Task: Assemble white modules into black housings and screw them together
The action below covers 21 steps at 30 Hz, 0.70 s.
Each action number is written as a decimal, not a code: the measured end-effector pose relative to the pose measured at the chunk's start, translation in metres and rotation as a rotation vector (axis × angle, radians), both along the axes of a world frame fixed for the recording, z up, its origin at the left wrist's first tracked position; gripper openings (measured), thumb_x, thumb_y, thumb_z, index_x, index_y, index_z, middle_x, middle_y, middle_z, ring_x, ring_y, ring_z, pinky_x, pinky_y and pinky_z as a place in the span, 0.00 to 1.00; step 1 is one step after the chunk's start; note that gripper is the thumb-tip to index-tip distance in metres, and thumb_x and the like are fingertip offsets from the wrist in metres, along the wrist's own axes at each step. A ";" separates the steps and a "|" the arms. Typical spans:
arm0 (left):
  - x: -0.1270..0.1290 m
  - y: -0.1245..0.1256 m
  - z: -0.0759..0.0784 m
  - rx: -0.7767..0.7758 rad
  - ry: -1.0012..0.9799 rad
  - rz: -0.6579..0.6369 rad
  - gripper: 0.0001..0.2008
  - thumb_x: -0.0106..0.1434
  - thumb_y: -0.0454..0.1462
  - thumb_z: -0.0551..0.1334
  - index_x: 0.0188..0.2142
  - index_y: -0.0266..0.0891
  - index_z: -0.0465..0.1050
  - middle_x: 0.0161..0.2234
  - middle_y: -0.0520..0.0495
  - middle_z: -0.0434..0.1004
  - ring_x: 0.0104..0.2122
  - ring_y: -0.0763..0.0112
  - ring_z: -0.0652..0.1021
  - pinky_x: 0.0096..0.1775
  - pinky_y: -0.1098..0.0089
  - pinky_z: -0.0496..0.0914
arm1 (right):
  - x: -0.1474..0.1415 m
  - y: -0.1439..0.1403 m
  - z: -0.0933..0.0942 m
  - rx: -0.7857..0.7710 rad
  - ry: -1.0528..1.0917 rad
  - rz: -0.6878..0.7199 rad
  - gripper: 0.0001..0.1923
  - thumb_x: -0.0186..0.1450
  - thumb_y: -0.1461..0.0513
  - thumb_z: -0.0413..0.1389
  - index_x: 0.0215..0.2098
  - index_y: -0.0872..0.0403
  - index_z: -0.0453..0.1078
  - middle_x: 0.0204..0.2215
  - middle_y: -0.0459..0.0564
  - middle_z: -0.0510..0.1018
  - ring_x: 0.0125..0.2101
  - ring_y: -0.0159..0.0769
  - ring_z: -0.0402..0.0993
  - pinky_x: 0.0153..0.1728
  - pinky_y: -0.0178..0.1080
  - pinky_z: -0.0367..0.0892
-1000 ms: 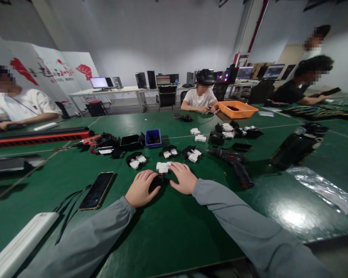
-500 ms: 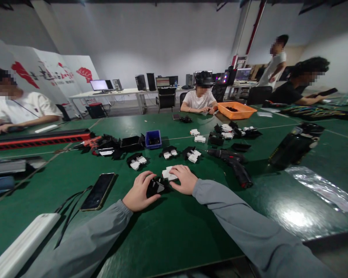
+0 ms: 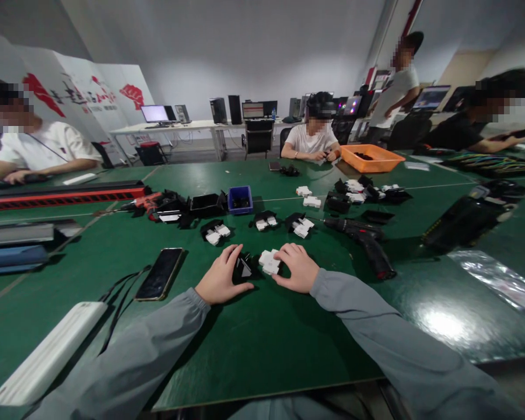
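Note:
My left hand (image 3: 221, 276) is curled around a black plastic part (image 3: 245, 266) on the green table, with thumb and fingers on either side. My right hand (image 3: 298, 268) grips the right side of a white block-like piece (image 3: 269, 262) between thumb and fingertips. The white piece sits just right of the black part; whether they touch, I cannot tell. Beyond my hands are three black parts with white pieces in them: one on the left (image 3: 216, 232), one in the middle (image 3: 265, 221) and one on the right (image 3: 300, 225).
A cordless drill (image 3: 361, 239) lies right of my hands. At the left are a phone (image 3: 161, 274) and a white bar-shaped object (image 3: 50, 353) with a strap. Farther back stand a blue bin (image 3: 240, 200) and an orange basket (image 3: 373, 159), near a seated person (image 3: 312, 140).
My view has shifted slightly. My right hand and the white piece have come a little nearer to me and rightward. My left hand stays around the black part.

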<state>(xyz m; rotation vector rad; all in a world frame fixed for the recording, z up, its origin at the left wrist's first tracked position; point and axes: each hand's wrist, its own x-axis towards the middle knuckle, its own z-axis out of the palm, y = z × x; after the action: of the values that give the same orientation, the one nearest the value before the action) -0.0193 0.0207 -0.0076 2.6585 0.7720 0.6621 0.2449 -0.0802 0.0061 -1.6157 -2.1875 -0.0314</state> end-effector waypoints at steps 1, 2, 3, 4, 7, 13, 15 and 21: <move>0.000 0.000 0.000 -0.001 -0.004 -0.002 0.53 0.53 0.57 0.67 0.69 0.41 0.45 0.64 0.32 0.54 0.62 0.45 0.65 0.61 0.48 0.64 | 0.001 -0.001 -0.001 0.002 0.009 -0.003 0.28 0.59 0.50 0.61 0.53 0.56 0.67 0.49 0.60 0.70 0.50 0.51 0.65 0.51 0.52 0.60; 0.000 0.000 0.000 0.000 -0.005 -0.009 0.51 0.54 0.57 0.67 0.69 0.41 0.47 0.64 0.33 0.54 0.62 0.45 0.65 0.61 0.48 0.64 | 0.001 -0.001 -0.002 0.000 0.019 -0.002 0.32 0.58 0.49 0.62 0.56 0.56 0.66 0.52 0.61 0.69 0.52 0.53 0.63 0.53 0.53 0.59; 0.000 0.001 0.000 0.002 -0.002 -0.017 0.49 0.54 0.57 0.67 0.68 0.41 0.50 0.63 0.33 0.55 0.62 0.45 0.65 0.61 0.48 0.64 | 0.002 0.000 -0.003 -0.007 0.029 0.006 0.36 0.58 0.47 0.62 0.58 0.56 0.64 0.54 0.62 0.69 0.54 0.54 0.62 0.54 0.54 0.57; -0.001 0.001 0.000 0.003 0.003 -0.027 0.47 0.55 0.56 0.67 0.67 0.41 0.52 0.63 0.33 0.55 0.62 0.45 0.64 0.61 0.48 0.64 | 0.002 0.000 -0.003 -0.019 0.039 0.020 0.36 0.58 0.46 0.62 0.59 0.56 0.64 0.54 0.62 0.69 0.55 0.54 0.62 0.55 0.55 0.56; -0.002 0.001 0.002 0.004 0.017 -0.054 0.40 0.59 0.54 0.64 0.65 0.41 0.57 0.63 0.32 0.54 0.62 0.44 0.64 0.61 0.47 0.64 | 0.003 0.004 -0.003 -0.051 0.096 0.074 0.26 0.65 0.48 0.57 0.55 0.54 0.67 0.49 0.58 0.74 0.53 0.50 0.65 0.56 0.54 0.56; -0.001 0.000 0.006 0.027 0.018 -0.082 0.27 0.69 0.47 0.55 0.63 0.38 0.59 0.63 0.32 0.55 0.63 0.49 0.62 0.62 0.49 0.61 | 0.002 0.031 0.004 0.104 0.123 -0.010 0.18 0.71 0.56 0.47 0.54 0.54 0.68 0.52 0.58 0.71 0.55 0.47 0.63 0.56 0.51 0.58; -0.001 0.000 0.006 0.017 0.016 -0.083 0.26 0.69 0.47 0.54 0.62 0.38 0.58 0.63 0.32 0.55 0.63 0.49 0.62 0.62 0.49 0.62 | -0.001 0.051 0.005 0.175 0.071 -0.110 0.20 0.70 0.57 0.48 0.57 0.55 0.66 0.56 0.61 0.68 0.58 0.51 0.59 0.58 0.52 0.56; -0.001 0.000 0.005 -0.003 0.003 -0.089 0.26 0.69 0.47 0.53 0.63 0.40 0.59 0.63 0.34 0.55 0.62 0.49 0.63 0.61 0.47 0.62 | -0.018 0.112 0.001 0.244 -0.050 -0.269 0.27 0.68 0.54 0.51 0.62 0.55 0.62 0.63 0.64 0.61 0.62 0.55 0.53 0.61 0.58 0.47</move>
<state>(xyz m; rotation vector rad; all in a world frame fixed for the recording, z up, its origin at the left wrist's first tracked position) -0.0202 0.0209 -0.0022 2.6742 0.6502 0.6342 0.2272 0.0322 0.0070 -1.7671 -1.8988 -0.4042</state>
